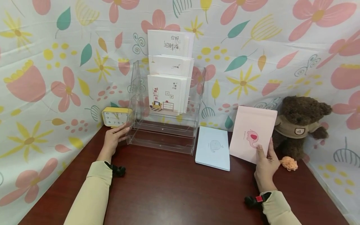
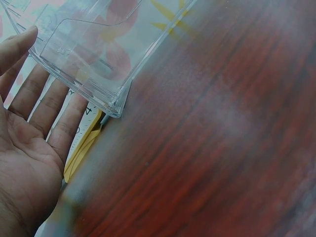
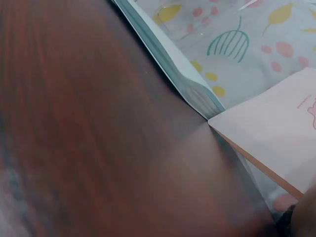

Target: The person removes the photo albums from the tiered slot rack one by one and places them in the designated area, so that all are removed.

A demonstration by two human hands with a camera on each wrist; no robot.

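My right hand [image 1: 267,170] grips a pink notebook [image 1: 244,125] with a red elephant on its cover, thumb on the front, fingers at the right edge. The notebook stands tilted up; its lower corner shows in the right wrist view beside a pale blue notebook [image 1: 211,156] with a whale drawing. My left hand [image 1: 113,139] is at the lower left side of a clear acrylic rack [image 1: 163,145]. In the left wrist view its fingers [image 2: 52,106] are extended behind the rack's edge, thumb near the front. White booklets [image 1: 166,90] stand in the rack's tiers.
A yellow alarm clock [image 1: 116,117] stands behind my left hand, beside the rack. On the right sit a brown teddy bear [image 1: 299,125] and an orange yarn ball [image 1: 289,163]. A flower-print cloth [image 1: 242,40] hangs around the dark wooden table [image 1: 180,187].
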